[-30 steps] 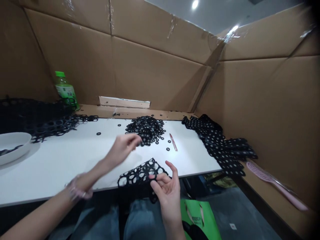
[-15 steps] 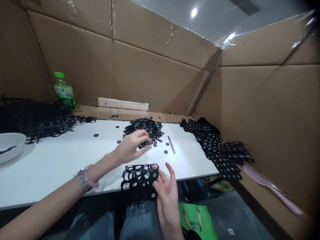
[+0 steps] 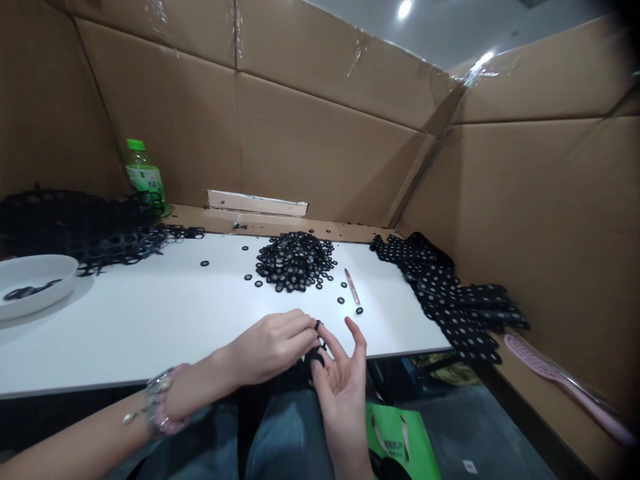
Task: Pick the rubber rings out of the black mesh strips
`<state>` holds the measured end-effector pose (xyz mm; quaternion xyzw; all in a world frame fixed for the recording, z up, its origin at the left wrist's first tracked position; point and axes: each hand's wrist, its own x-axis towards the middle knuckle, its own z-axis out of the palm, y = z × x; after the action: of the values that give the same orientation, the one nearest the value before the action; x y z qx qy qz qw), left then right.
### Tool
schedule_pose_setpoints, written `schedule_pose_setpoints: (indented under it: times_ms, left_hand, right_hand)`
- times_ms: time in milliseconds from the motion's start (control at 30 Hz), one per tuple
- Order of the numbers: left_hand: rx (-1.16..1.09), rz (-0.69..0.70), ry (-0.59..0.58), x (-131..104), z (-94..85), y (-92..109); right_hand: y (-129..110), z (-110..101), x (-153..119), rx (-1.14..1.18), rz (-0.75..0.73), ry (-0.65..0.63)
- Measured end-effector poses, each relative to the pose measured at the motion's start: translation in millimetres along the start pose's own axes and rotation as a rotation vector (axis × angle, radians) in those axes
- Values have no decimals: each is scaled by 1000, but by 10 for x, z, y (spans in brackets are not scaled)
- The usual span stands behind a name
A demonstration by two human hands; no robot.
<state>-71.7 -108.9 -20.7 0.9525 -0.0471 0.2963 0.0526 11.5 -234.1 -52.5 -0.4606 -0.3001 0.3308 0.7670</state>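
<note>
At the table's front edge, my left hand [image 3: 280, 347] is closed, its fingertips pinching at a black perforated sheet [image 3: 314, 359]. My right hand [image 3: 345, 380] grips the same sheet between thumb and fingers, palm up, with other fingertips stretched out. Most of the sheet is hidden behind the left hand. Beyond both hands lies a heap of small black rings [image 3: 295, 263] with pale centres. A loose ring [image 3: 359, 311] rests on the white table near a red-and-clear pen [image 3: 352, 287].
A tangle of black cut-out netting [image 3: 75, 223] lies at the left by a green-capped bottle [image 3: 146, 177]. In front stands a white bowl [image 3: 37, 303] with black pieces. Dotted black sheets [image 3: 440, 287] and a pink hairbrush [image 3: 565, 380] are at right. Cardboard walls [image 3: 320, 127] enclose the table [image 3: 165, 320].
My left hand has come back from the ring heap to the sheet in my right hand and closed on it. Another loose ring now lies below the pen. The view has shifted slightly.
</note>
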Motion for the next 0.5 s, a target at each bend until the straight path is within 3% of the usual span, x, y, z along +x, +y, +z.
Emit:
schedule_pose_setpoints:
  times_ms: [200, 500]
  left_hand:
    - [13, -74, -36, 8, 75, 67]
    - [-59, -204, 62, 33, 169, 79]
  right_hand:
    - [81, 3, 23, -80, 12, 87]
    - [122, -67, 112, -189, -61, 212]
